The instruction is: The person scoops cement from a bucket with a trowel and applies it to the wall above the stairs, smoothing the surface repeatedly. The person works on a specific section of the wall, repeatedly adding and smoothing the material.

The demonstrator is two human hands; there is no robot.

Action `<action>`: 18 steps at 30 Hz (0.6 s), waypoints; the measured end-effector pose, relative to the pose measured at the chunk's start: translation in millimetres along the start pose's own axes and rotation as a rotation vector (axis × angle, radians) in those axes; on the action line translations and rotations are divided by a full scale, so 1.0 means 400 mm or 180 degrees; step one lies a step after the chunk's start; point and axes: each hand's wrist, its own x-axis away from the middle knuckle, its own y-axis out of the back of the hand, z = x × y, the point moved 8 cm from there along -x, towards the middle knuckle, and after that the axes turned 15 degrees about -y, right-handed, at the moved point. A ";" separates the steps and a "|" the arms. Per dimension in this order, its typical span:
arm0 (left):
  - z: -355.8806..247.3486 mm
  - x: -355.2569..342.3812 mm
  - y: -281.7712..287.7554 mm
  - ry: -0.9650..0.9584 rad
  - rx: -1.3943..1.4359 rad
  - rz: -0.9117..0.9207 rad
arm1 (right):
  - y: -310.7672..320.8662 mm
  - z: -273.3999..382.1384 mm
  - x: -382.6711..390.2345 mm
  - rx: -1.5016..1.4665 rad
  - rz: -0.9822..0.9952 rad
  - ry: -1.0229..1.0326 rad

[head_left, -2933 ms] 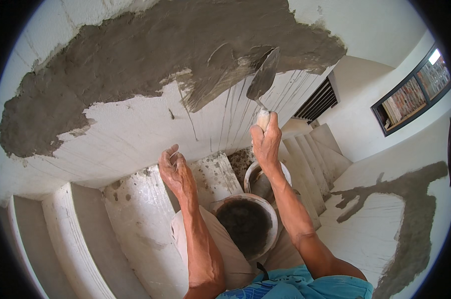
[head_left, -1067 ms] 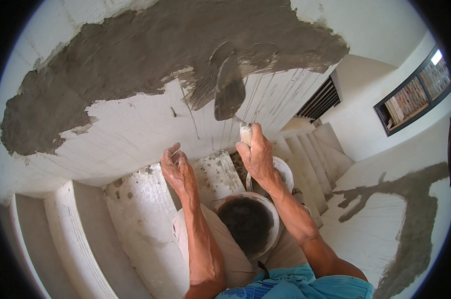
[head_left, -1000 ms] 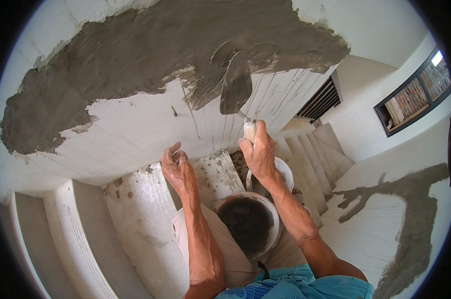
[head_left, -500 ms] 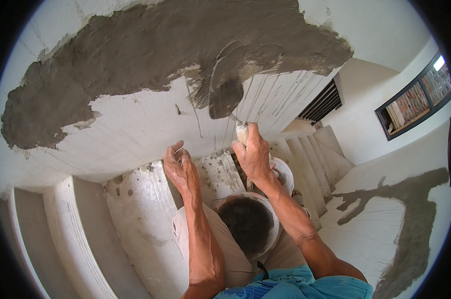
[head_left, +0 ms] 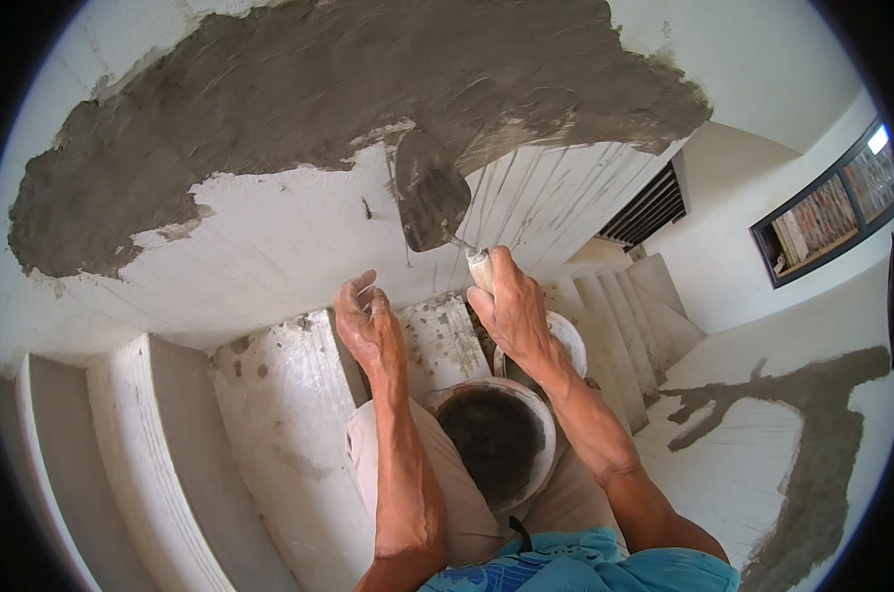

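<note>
My right hand (head_left: 516, 308) grips the pale handle of a trowel (head_left: 431, 195). Its broad, mortar-smeared blade points up at the wall, by the lower edge of a wide patch of wet grey mortar (head_left: 299, 94). Whether the blade touches the wall I cannot tell. My left hand (head_left: 370, 326) is raised near the foot of the wall, empty, with loosely bent fingers apart and whitish residue on the tips. Between my knees sits a round bucket (head_left: 543, 472) with dark grey mortar (head_left: 491, 442) inside.
Partly hidden behind my right forearm is a second pale container (head_left: 569, 342). Stair steps (head_left: 186, 444) lie to the left, and further steps (head_left: 625, 321) descend at the right. Beyond are a dark slatted opening (head_left: 647, 209), a framed window (head_left: 822, 212) and another mortar-smeared wall (head_left: 822, 434).
The trowel blade has moved down and slightly left, off the thicker mortar toward the bare wall. My left hand has barely shifted and stays empty.
</note>
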 end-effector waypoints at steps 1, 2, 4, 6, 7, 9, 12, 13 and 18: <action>0.002 -0.001 0.002 -0.0019 -0.0027 -0.0002 | 0.001 -0.002 0.005 -0.0084 0.0009 -0.0059; 0.006 -0.001 0.002 -0.0039 -0.0054 -0.0004 | 0.002 -0.005 0.007 -0.0168 0.0018 -0.0119; 0.003 -0.002 0.002 -0.0020 -0.0061 0.0001 | 0.015 -0.003 0.002 -0.0343 -0.0123 -0.0103; -0.006 -0.002 -0.001 0.0049 -0.0040 0.0002 | 0.028 -0.007 -0.001 -0.0447 -0.0280 -0.0152; -0.007 -0.003 0.003 0.0068 -0.0027 -0.0013 | 0.033 -0.012 -0.002 -0.0464 -0.0367 -0.0210; -0.005 -0.002 0.006 0.0109 0.0007 -0.0038 | 0.044 -0.022 -0.004 -0.0534 -0.0582 -0.0174; 0.003 0.004 0.001 0.0119 -0.0008 -0.0070 | 0.043 -0.044 -0.017 -0.0610 -0.0594 -0.0320; 0.004 0.004 0.000 0.0122 -0.0012 -0.0054 | 0.045 -0.040 -0.021 -0.0606 -0.0617 -0.0269; 0.007 0.000 0.005 0.0090 0.0008 -0.0041 | 0.058 -0.011 -0.048 -0.0513 -0.0606 -0.0180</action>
